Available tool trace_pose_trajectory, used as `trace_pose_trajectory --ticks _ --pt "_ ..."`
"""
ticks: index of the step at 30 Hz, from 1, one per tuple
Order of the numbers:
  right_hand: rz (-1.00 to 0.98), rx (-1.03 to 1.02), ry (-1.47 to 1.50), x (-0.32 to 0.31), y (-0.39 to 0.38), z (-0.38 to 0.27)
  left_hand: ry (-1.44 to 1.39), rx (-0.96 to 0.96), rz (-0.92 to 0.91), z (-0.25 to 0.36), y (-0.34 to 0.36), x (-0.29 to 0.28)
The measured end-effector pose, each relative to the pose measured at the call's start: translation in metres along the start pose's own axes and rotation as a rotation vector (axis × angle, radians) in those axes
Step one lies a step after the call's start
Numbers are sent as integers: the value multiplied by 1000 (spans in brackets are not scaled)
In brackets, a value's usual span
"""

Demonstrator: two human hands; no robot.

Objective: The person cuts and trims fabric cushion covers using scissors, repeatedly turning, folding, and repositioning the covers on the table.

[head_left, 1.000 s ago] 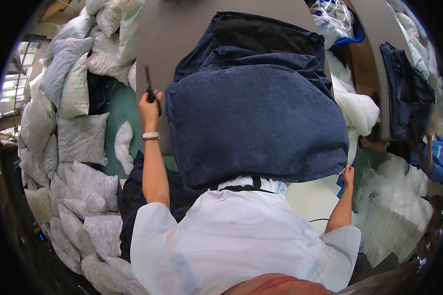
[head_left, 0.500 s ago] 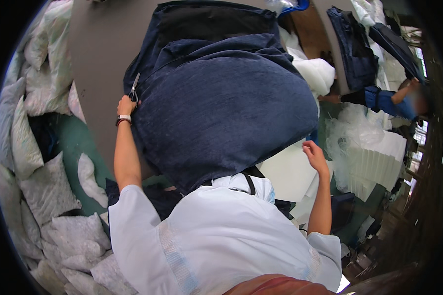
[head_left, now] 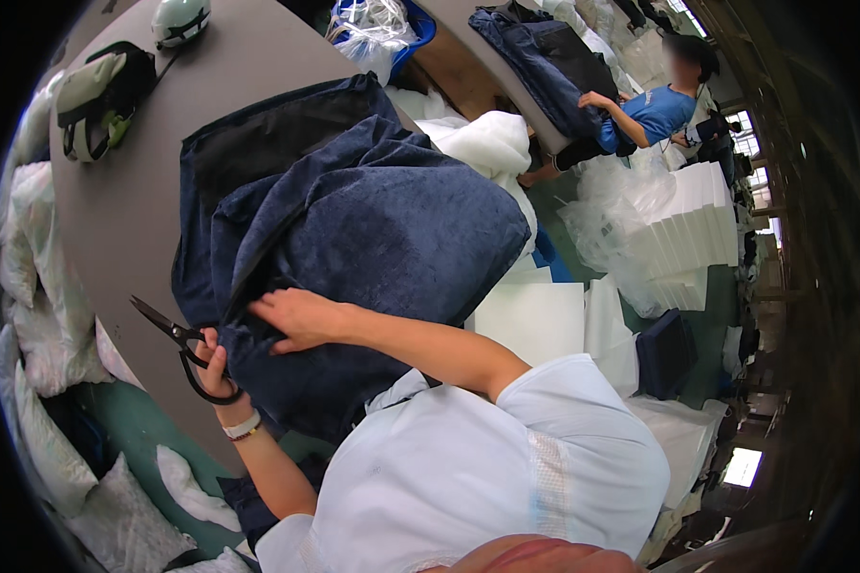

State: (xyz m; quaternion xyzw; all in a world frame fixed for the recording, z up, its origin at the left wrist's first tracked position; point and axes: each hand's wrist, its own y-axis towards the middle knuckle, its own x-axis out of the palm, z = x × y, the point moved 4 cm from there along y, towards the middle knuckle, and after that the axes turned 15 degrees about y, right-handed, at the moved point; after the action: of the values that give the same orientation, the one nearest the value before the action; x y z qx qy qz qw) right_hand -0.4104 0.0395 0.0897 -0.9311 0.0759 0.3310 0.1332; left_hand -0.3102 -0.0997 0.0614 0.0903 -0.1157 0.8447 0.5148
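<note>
A large navy fabric cover point(head_left: 401, 220) with a black panel lies bunched on the grey table in front of me, its near end against my body. My left hand point(head_left: 217, 370) is closed around the black handles of a pair of scissors point(head_left: 167, 325), at the cover's left edge. The scissor blades point up and left, away from the cloth. My right hand point(head_left: 301, 320) reaches across to the cover's left side. Its fingers are slightly apart against a dark fold, and their tips are partly hidden there.
On the grey table point(head_left: 124, 220) stand a pale helmet point(head_left: 180, 21) and a bag point(head_left: 105, 95). Stuffed white sacks point(head_left: 43, 286) line the left. White sheets point(head_left: 530, 320) and white padding point(head_left: 487, 143) are at right. Beyond, a person in blue point(head_left: 655, 115) handles navy fabric point(head_left: 545, 67).
My right hand has swung left from beside the cover onto its left side. My left hand has drawn nearer with the scissors. The view has shifted, and the cover's folds have changed.
</note>
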Motion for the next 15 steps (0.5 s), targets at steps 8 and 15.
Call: trace_pose_trajectory --ticks 8,15 --pt "347 -94 696 -9 -52 44 -262 -65 606 46 -38 0" --pt "1102 -51 842 -70 -94 34 324 10 776 51 -80 12"
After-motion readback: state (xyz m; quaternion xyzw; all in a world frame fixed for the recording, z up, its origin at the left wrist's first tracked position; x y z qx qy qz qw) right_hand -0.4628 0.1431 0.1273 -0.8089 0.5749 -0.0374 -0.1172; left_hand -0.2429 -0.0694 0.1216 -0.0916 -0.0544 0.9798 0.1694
